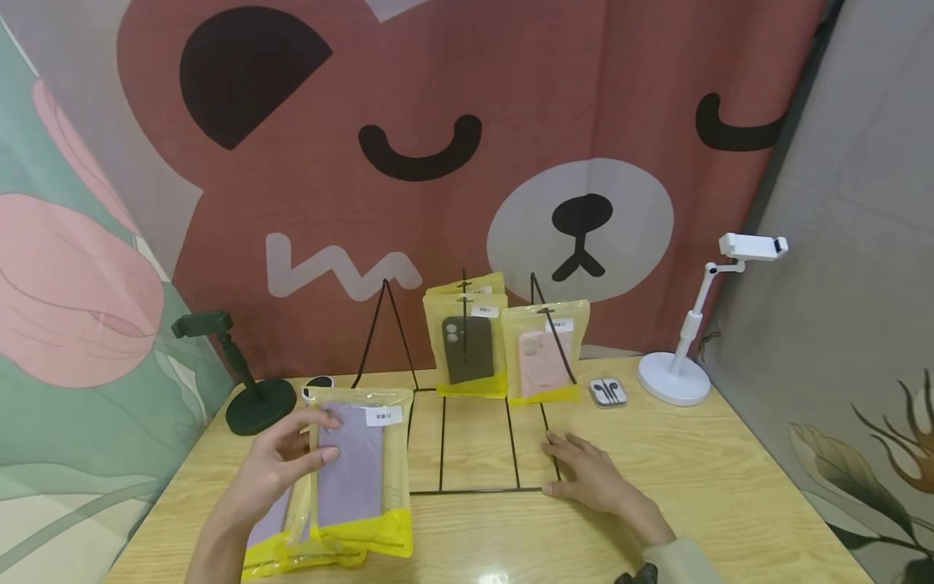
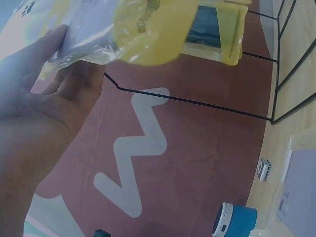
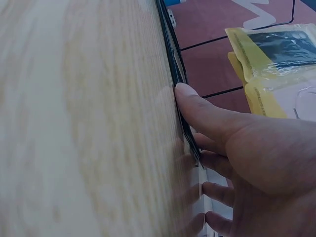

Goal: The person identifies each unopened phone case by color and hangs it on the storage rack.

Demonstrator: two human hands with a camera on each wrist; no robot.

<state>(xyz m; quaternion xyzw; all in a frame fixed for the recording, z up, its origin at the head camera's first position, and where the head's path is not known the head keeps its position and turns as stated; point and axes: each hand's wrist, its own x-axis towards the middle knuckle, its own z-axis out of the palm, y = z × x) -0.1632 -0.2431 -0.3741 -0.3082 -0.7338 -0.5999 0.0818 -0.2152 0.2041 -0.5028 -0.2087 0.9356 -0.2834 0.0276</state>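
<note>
My left hand [image 1: 310,442] pinches the left edge of a yellow-and-clear packet with a purple phone case [image 1: 357,470], held just above the wooden table [image 1: 693,478]. In the left wrist view the hand [image 2: 47,118] grips that packet [image 2: 123,29] from below. A second similar packet [image 1: 288,539] lies under it on the table. My right hand [image 1: 565,462] lies flat on the table, fingers straight, thumb against the base wire of a black wire rack [image 1: 474,489]. The right wrist view shows the thumb [image 3: 197,111] pressed to the wire [image 3: 173,54].
Packets with a dark case [image 1: 467,349] and a pink case [image 1: 543,361] hang on the rack. White earbuds in a case [image 1: 608,392] lie to its right, beside a white phone stand [image 1: 682,357]. A black stand [image 1: 251,397] sits at the left; a bear-print cloth hangs behind.
</note>
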